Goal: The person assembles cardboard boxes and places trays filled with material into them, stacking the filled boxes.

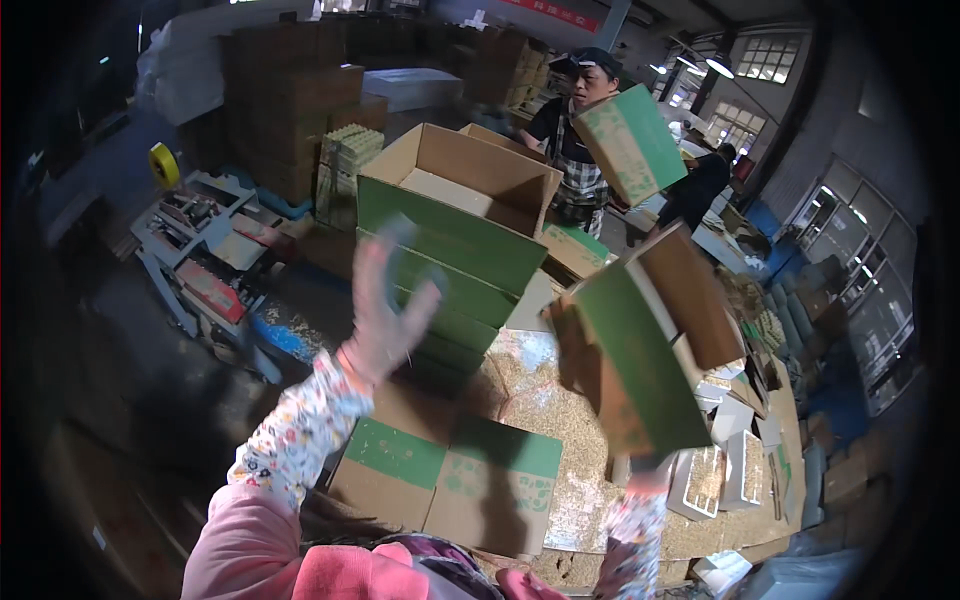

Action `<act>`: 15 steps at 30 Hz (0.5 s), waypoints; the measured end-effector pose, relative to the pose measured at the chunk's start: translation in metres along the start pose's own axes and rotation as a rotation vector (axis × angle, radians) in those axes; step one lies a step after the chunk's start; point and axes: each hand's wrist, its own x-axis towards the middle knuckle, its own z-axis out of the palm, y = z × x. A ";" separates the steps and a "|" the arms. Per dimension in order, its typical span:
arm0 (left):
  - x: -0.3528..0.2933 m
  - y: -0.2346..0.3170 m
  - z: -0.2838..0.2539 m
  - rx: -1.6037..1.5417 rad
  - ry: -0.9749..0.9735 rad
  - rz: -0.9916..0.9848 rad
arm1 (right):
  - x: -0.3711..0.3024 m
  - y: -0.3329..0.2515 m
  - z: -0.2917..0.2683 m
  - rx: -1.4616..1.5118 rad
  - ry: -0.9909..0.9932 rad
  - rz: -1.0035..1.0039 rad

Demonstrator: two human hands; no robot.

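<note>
My left hand (388,305) is raised with thumb and fingers spread, smeared by motion and holding nothing. Its fingertips look grey, as if gloved. Just beyond it rises a stack of nested open cardboard boxes (450,235) with green sides. At the lower edge of a tilted, open green-and-brown cardboard box (640,360), my right hand (652,474) grips it from below; most of the fingers are hidden. This box hangs over the worktable, its flap blurred. Nearest to my body lies a flattened cardboard sheet (445,490) with green bands.
Tan shavings cover the worktable (550,400). White trays (742,470) filled with tan material stand at right. A taping machine (215,250) with a yellow roll stands left. Across the table, a co-worker (585,150) is beside another green-and-brown box (632,145). Brown cartons (285,100) are piled behind.
</note>
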 end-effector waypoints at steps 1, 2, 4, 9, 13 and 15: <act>0.022 -0.020 -0.010 0.081 0.197 0.006 | 0.024 -0.017 0.019 0.024 0.009 -0.076; 0.034 -0.059 -0.013 -0.181 0.281 -0.188 | 0.038 -0.027 0.035 0.037 -0.007 -0.112; 0.021 -0.137 -0.025 -0.272 0.263 -0.449 | 0.060 -0.042 0.086 0.103 -0.101 -0.095; 0.020 -0.143 -0.004 0.231 0.225 -0.155 | 0.052 -0.030 0.230 0.034 -0.204 0.206; -0.001 -0.174 -0.020 0.160 0.158 -0.251 | 0.085 0.011 0.266 -0.242 -0.630 0.094; -0.023 -0.166 -0.045 0.175 -0.048 -0.312 | 0.056 0.009 0.254 -1.515 -0.599 -1.117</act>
